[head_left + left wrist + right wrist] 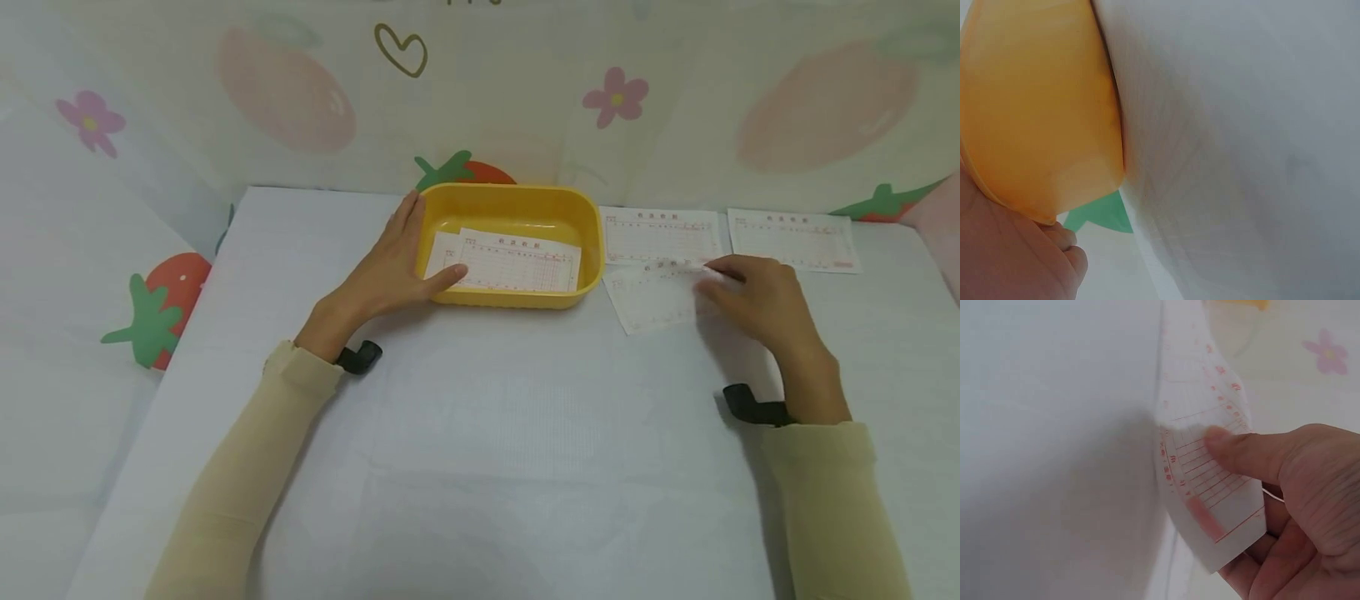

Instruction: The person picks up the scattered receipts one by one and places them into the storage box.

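A yellow plastic tray (517, 298) with rounded corners stands near the back of the table, with printed paper slips (517, 260) lying inside. My left hand (382, 271) holds its left end, thumb over the near rim and fingers along the outer side. In the left wrist view the tray's side (1041, 106) fills the upper left, the hand (1016, 256) below it. To the right of the tray, my right hand (765, 300) pinches the right end of a thin slip with red print (660, 300). The right wrist view shows the thumb on the slip's (1210, 469) printed face, the paper bending.
Two more printed slips lie flat at the table's back edge, one beside the tray (660, 237) and one farther right (795, 242). A white cloth (525, 467) covers the table. Behind it hangs a curtain (480, 108) with strawberries and flowers.
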The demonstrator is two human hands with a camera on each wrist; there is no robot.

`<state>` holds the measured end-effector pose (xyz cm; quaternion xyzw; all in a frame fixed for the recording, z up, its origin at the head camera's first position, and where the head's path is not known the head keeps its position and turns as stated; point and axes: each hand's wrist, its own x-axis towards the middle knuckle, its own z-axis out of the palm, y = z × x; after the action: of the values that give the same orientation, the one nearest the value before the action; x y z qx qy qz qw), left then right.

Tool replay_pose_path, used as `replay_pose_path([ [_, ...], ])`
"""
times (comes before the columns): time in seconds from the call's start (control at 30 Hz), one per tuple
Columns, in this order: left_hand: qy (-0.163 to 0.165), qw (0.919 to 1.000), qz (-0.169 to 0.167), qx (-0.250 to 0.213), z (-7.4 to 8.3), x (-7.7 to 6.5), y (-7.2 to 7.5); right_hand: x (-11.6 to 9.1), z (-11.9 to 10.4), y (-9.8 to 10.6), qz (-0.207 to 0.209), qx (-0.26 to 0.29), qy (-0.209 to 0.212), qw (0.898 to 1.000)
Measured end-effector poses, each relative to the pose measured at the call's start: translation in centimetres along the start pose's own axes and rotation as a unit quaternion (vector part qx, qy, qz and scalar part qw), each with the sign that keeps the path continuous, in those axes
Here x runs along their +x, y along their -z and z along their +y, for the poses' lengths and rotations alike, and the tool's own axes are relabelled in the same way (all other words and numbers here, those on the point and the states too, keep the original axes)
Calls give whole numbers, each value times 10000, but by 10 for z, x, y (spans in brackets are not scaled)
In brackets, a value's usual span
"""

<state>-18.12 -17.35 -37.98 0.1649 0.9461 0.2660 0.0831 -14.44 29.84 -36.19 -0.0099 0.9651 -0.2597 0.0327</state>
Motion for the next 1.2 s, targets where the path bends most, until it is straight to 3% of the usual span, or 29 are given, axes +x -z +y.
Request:
replay_pose_path([
  [0.37,-14,10000,13,27,1,-1,1,-5,-3,20,-467,278,16,9985],
  [0.77,19,10000,-64,42,3,-2,2,-11,-2,28,395,374,142,9984],
  [0.9,-21,10000,-23,40,3,-3,1,-13,-2,33,362,485,125,9981],
  [1.07,-55,10000,4,29,3,-3,1,-19,2,45,80,164,233,9996],
  [1.2,-37,10000,-3,22,3,-2,1,-23,4,51,233,226,198,9993],
])
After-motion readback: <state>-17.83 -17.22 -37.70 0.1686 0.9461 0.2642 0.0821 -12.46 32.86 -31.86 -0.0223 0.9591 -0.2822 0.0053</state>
